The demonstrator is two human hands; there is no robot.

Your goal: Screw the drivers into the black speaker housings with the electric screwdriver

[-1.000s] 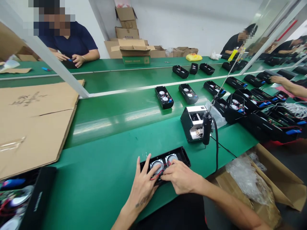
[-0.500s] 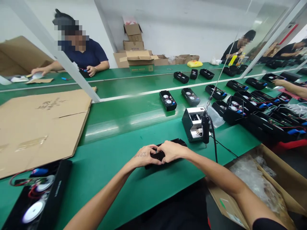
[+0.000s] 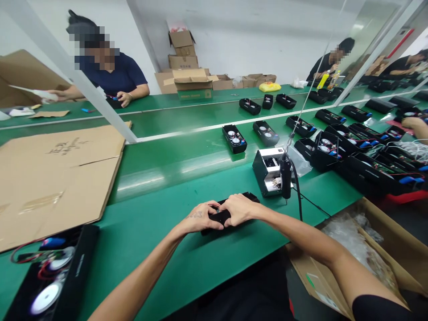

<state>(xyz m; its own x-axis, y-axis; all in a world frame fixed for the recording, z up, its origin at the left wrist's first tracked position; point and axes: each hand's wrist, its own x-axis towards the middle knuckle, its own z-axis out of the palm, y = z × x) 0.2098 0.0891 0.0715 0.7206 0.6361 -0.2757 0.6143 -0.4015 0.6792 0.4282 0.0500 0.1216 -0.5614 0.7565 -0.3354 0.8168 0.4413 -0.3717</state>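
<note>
A black speaker housing (image 3: 221,218) lies on the green work surface in front of me, one long side towards me. My left hand (image 3: 201,217) is closed on its left half, the thumb along the near wall and the fingers reaching inside. Close beside it, my right hand (image 3: 240,208) is curled over the middle, fingers inside and thumb at the near wall. A bit of red wire shows by my left fingertips; the rest of the inside is hidden by my hands. Just beyond to the right, a black electric screwdriver (image 3: 286,177) hangs in front of a silver-and-black screw feeder (image 3: 267,171).
At the lower left stands an open speaker housing (image 3: 80,263) with wires and a blue battery. A flattened cardboard sheet (image 3: 67,178) covers the left side. Several housings (image 3: 234,138) stand on the line beyond. A carton (image 3: 397,240) with plastic bags sits at right. Co-workers sit opposite.
My hands keep nearly the same hold on the housing. The view has shifted slightly. The co-worker at left has lifted a white item, and a hand at far right has moved.
</note>
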